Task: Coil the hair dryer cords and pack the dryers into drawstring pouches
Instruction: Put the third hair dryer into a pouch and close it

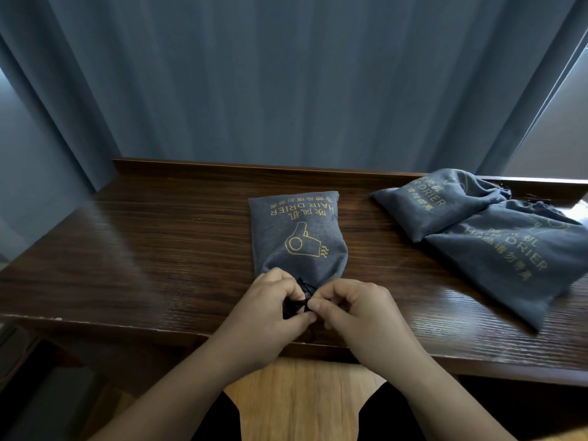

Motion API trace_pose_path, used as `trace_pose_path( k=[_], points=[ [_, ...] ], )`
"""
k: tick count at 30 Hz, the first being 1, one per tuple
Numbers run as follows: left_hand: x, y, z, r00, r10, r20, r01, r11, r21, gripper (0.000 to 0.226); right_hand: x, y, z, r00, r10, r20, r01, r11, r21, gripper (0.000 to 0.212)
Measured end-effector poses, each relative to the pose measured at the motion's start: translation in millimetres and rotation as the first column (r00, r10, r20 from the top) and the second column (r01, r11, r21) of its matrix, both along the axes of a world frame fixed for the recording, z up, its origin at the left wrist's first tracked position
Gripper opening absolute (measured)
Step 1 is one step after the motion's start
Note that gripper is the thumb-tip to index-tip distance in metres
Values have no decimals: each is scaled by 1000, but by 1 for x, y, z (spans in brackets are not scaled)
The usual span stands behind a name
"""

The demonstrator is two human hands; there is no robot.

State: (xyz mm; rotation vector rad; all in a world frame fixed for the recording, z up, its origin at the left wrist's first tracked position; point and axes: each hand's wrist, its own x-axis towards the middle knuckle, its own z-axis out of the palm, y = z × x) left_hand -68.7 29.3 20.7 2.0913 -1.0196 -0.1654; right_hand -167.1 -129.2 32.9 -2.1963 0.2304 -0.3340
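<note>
A grey drawstring pouch (297,233) printed with a yellow dryer symbol and "HAIR DRIER" lies bulging on the dark wooden table (152,249), its gathered mouth toward me. At that mouth, my left hand (270,308) and my right hand (356,308) both pinch the black drawstring (297,303) between thumb and fingers, close together. No dryer or cord shows outside the pouch.
Two more filled grey pouches lie at the right: one at the back (442,202), a larger one (521,259) in front, overlapping it. A low wooden ledge (254,167) runs along the table's back, with blue curtains (286,74) behind. Light wood floor (302,399) shows below.
</note>
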Motion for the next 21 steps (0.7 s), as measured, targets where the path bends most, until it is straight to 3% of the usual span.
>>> trace_pose_path(
  k=[5, 8, 12, 21],
  points=[
    [3, 3, 3, 990, 40, 138, -26, 994, -103, 6, 2, -5, -1, 997, -3, -76, 17, 983, 180, 16],
    [4, 9, 3, 941, -11, 339, 40, 996, -77, 21, 2, -5, -3, 995, 12, -100, 17, 961, 275, 16],
    [4, 18, -2, 800, -53, 597, 68, 998, -3, 29, 0, -6, -3, 996, 23, -85, 5, 948, 319, 19],
    [7, 47, -1, 771, -99, 629, 11, 990, 142, 24, -10, -19, -6, 1000, -4, 13, 5, 998, -64, 21]
  ],
)
